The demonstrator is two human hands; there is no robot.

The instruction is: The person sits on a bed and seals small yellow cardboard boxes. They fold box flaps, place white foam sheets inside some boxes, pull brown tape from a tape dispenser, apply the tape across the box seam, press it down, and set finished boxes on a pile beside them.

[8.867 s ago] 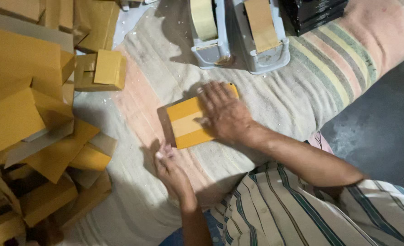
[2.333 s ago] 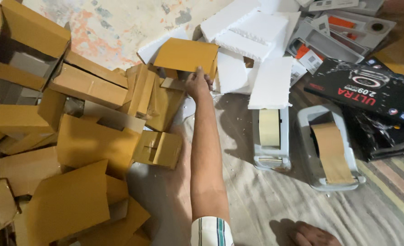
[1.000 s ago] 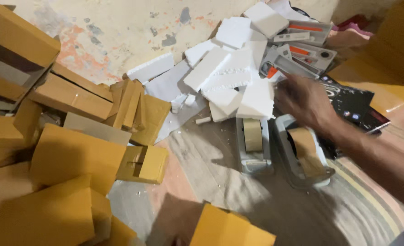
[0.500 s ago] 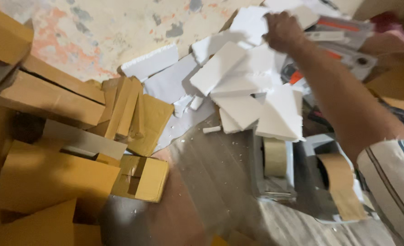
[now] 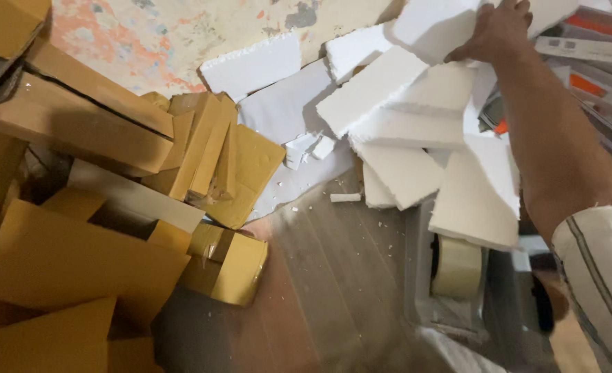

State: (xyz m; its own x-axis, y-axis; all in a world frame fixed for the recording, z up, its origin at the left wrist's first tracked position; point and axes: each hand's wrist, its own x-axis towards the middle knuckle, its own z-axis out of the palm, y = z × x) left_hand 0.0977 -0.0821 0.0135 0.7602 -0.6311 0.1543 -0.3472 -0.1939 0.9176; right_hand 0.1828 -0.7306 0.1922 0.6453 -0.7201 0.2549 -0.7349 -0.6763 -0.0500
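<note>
My right hand (image 5: pixel 496 31) reaches far forward and grips a thick white foam slab (image 5: pixel 433 27) at the top of a loose pile of white foam pieces (image 5: pixel 402 131). The striped sleeve of that arm (image 5: pixel 599 276) fills the lower right. My left hand is out of sight. Under the foam pile stands a tape dispenser with a roll of pale tape (image 5: pixel 456 266).
A heap of yellow-brown cardboard boxes (image 5: pixel 99 228) fills the left side, some flattened, some folded. Printed cartons (image 5: pixel 582 62) lie at the far right behind my arm. Foam crumbs dot the striped cloth (image 5: pixel 319 276) in the middle. A stained floor (image 5: pixel 181 34) shows at the top.
My right hand has moved from the tape dispensers up to the foam pile and closed on a top slab. The camera has moved closer to the foam.
</note>
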